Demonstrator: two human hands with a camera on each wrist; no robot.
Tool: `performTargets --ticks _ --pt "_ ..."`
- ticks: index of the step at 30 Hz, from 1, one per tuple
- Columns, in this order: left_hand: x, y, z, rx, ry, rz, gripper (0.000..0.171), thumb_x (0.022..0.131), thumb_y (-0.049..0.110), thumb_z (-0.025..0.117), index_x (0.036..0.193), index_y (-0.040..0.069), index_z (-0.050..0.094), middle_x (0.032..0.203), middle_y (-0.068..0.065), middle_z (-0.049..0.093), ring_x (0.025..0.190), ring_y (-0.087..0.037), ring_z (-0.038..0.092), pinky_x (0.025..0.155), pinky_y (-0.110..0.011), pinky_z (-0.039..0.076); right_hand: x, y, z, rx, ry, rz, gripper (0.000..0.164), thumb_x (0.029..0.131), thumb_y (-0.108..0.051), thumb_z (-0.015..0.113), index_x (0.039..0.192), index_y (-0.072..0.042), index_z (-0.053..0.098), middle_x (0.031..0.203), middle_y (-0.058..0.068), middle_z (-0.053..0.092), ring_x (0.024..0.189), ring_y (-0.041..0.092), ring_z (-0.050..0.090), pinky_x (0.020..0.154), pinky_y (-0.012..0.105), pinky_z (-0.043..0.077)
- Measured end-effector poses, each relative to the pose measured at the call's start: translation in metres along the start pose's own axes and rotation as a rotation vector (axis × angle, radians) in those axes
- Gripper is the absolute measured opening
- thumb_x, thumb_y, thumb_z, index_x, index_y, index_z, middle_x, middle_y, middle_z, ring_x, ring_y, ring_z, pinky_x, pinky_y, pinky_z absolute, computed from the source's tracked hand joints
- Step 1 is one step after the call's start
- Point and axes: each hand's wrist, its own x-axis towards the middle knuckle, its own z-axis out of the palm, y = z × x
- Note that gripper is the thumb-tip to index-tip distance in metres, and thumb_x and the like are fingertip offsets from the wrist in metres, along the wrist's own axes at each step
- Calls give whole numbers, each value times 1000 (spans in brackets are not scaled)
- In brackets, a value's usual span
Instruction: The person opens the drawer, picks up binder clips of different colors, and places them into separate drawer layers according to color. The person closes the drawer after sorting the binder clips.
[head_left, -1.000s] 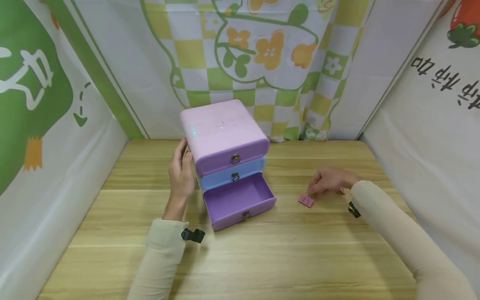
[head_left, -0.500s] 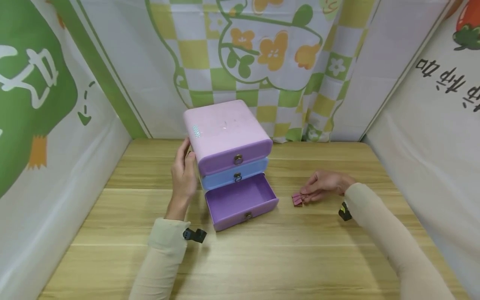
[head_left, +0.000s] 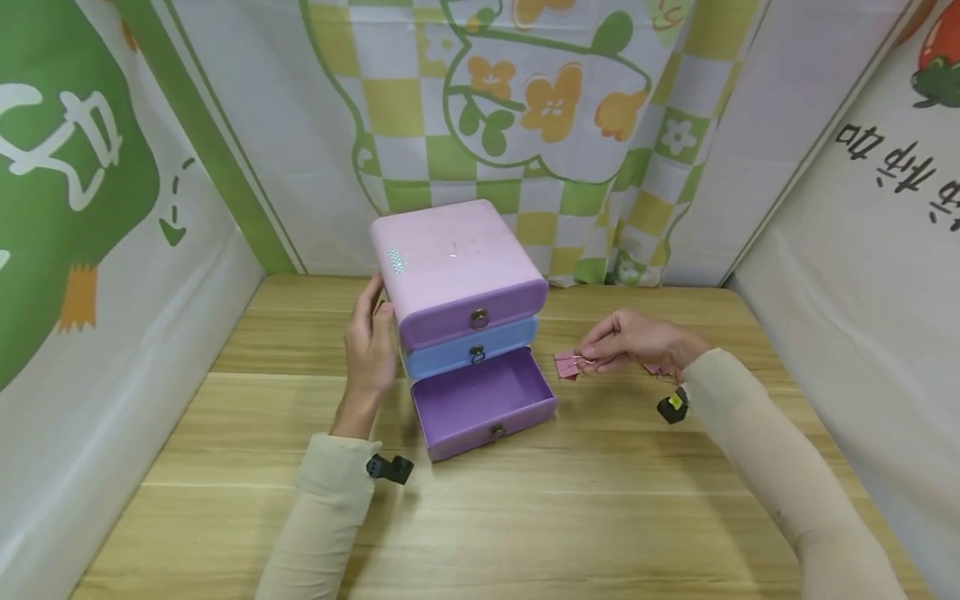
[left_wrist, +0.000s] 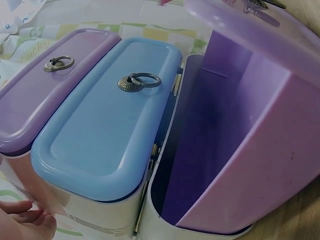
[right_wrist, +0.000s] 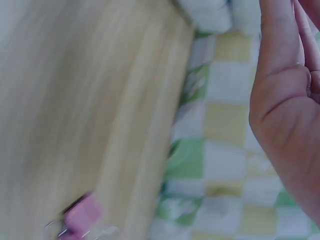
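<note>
A pink binder clip point(head_left: 567, 365) is pinched by its metal handles in my right hand point(head_left: 637, 340), just right of the small chest of drawers point(head_left: 457, 258). Its bottom purple drawer point(head_left: 448, 448) is pulled out, with no object visible inside. The purple top drawer point(head_left: 442, 323) and the blue middle drawer point(left_wrist: 110, 110) are closed. Against the chest's left side rests my left hand point(head_left: 369, 358), fingers fairly straight; its fingertips touch the side wall in the left wrist view. Another pink binder clip point(right_wrist: 84, 216) lies on the table, partly hidden beneath my right wrist in the head view.
The chest stands on a wooden table point(head_left: 600, 517), towards its back edge. A checked curtain point(head_left: 517, 192) hangs behind, and printed white cloth walls point(head_left: 847, 250) close off both sides. Small black cameras sit at both cuffs.
My right hand has taken the binder clip by its handles, lifted it from the table and brought it left towards the pulled-out drawer. The left hand stays on the chest.
</note>
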Motion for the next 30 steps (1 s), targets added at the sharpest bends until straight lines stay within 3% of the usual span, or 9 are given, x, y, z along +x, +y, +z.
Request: performTargets --ticks 5,9,16,25,30 --pt "1 -2 -2 4 6 2 53 108 17 43 160 5 44 166 -13 45 157 -29 40 133 -46 31 15 -28 26 -49 -87 -42 29 99 -3 70 125 10 71 101 11 83 90 17 81 82 29 67" --pt "2 -3 -2 -1 4 8 52 109 19 44 159 5 45 166 -14 46 157 -30 40 133 -46 31 32 -35 53 -53 -140 -21 28 99 -3 70 125 9 72 100 13 83 89 19 81 83 32 67" --pt "1 -2 -1 -10 12 0 51 109 16 44 159 4 45 165 -14 47 156 -29 41 133 -45 32 64 -28 97 -67 -243 -17 27 101 -3 66 126 8 72 104 16 82 91 17 81 86 32 67" --pt "1 -1 0 -8 8 -3 53 109 18 43 160 5 44 166 -15 45 157 -29 40 133 -46 32 90 -22 136 -116 -271 -6 25 100 -7 69 122 4 76 112 17 81 97 19 80 95 37 65" --pt "1 -1 0 -10 9 -20 53 109 20 43 160 7 44 166 -12 45 157 -27 39 133 -44 32 100 -18 149 -203 -265 -7 24 99 -9 72 121 0 77 112 11 82 93 11 78 91 31 66"
